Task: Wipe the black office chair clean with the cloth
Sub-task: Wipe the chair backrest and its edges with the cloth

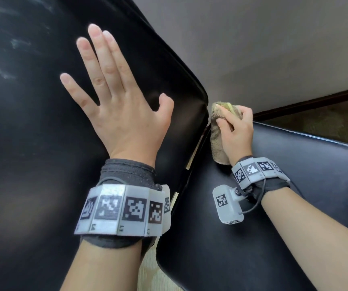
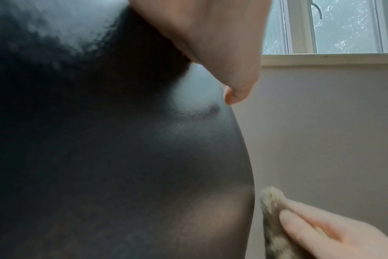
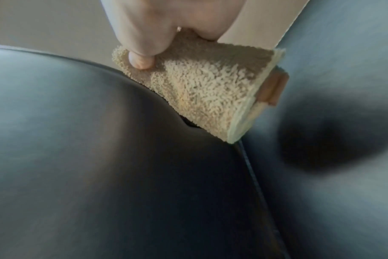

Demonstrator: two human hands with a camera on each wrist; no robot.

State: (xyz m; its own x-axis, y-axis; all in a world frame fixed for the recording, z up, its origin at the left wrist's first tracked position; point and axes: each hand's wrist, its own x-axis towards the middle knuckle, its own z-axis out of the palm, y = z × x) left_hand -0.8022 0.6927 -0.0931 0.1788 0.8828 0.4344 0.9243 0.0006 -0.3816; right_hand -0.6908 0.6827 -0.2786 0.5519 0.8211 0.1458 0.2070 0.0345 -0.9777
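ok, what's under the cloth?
The cloth, gripped by the right hand, sits where the black seat meets the backrest. The surface directly beneath is covered.

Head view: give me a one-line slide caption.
Left hand spread flat on the black chair's backrest while the right hand grips a tan cloth at the seat's rear edge.
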